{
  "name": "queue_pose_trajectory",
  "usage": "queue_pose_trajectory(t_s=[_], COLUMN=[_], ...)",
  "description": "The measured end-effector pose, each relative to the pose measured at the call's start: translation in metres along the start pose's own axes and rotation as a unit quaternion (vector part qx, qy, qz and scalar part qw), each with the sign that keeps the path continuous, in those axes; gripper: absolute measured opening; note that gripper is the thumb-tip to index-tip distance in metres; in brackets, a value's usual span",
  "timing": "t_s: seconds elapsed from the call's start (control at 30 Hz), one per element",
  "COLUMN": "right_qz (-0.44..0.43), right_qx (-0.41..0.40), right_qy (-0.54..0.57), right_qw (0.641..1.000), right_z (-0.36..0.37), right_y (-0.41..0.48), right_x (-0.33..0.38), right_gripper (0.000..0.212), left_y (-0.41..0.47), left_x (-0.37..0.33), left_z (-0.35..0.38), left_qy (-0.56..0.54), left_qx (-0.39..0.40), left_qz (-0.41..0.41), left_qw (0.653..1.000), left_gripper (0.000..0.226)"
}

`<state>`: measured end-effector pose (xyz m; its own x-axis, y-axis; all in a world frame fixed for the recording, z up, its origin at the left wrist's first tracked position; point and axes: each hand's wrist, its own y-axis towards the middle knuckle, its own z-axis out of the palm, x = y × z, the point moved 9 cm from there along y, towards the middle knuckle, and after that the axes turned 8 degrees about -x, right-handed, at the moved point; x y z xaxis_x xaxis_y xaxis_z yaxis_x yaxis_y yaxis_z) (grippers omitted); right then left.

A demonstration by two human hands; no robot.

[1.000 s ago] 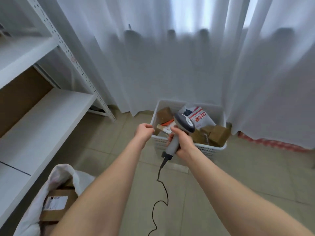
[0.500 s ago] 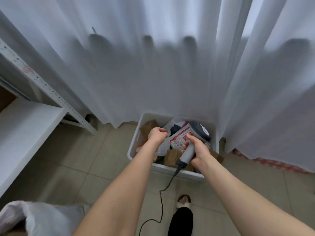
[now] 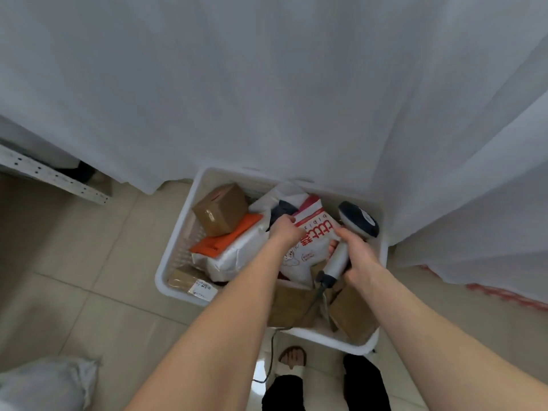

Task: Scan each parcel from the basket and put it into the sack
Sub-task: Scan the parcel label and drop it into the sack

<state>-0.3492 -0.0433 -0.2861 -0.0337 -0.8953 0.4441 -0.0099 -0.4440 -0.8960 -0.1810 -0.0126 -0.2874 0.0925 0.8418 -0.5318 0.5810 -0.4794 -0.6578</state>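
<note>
You have one view only, worn on your head. It faces forward and tilts steeply down onto the basket (image 3: pixel 178 295) on the floor (image 3: pixel 74 307), close in, with your forearms entering from the bottom edge. The curtain (image 3: pixel 267 84) fills the upper half, and your foot (image 3: pixel 292 355) shows straight below. The wide lens bends the edges.

White basket (image 3: pixel 175 293), orange mailer (image 3: pixel 228 235), brown box (image 3: pixel 221 209)

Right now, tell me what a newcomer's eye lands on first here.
A white basket crammed with parcels sits on the tiled floor in mid-frame. The left hand grips a red-and-white pouch in the basket's middle, while the right hand holds a grey scanner just right of it.
</note>
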Motion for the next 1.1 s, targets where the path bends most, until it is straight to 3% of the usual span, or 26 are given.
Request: queue_pose_trajectory(t_s=[0.07, 0.17, 0.33, 0.43, 0.53, 0.7, 0.87, 1.0, 1.1], right_qz=[0.005, 0.007, 0.005, 0.002, 0.016, 0.02, 0.01, 0.014, 0.023], right_qx=[-0.011, -0.017, 0.011, 0.021, 0.038, 0.053, 0.033, 0.028, 0.039], right_qy=[-0.018, -0.05, -0.1, -0.126, -0.135, -0.144, -0.129, -0.119, -0.112], right_qw=[1.0, 0.999, 0.995, 0.992, 0.99, 0.988, 0.991, 0.992, 0.993], right_z=[0.0, 0.002, 0.0, -0.001, 0.0, 0.007, 0.012, 0.017, 0.028], right_y=[0.037, 0.089, 0.15, 0.17, 0.177, 0.163, 0.131, 0.094, 0.06], right_x=[-0.005, -0.012, -0.022, -0.023, -0.024, -0.022, -0.014, -0.007, -0.005], right_gripper=[0.041, 0.054, 0.069, 0.055, 0.039, 0.046, 0.046, 0.039, 0.022], left_y=[0.03, 0.076, 0.124, 0.141, 0.145, 0.135, 0.11, 0.075, 0.043], left_x=[0.001, 0.007, 0.007, 0.018, 0.014, 0.013, -0.007, -0.018, -0.028], left_z=[0.02, 0.046, 0.089, 0.109, 0.1, 0.078, 0.015, -0.04, -0.074], left_qy=[0.015, 0.049, 0.228, 0.293, 0.326, 0.273, 0.182, 0.055, 0.022], left_qx=[0.0, -0.016, -0.01, -0.012, -0.093, -0.062, -0.129, -0.158, -0.176], left_qz=[0.004, 0.009, 0.098, 0.112, 0.142, 0.126, 0.147, 0.144, 0.152], left_qw=[1.0, 0.999, 0.969, 0.949, 0.93, 0.952, 0.964, 0.975, 0.972], left_gripper=[0.047, 0.068, 0.09, 0.077, 0.048, 0.029, 0.032, 0.033, 0.032])
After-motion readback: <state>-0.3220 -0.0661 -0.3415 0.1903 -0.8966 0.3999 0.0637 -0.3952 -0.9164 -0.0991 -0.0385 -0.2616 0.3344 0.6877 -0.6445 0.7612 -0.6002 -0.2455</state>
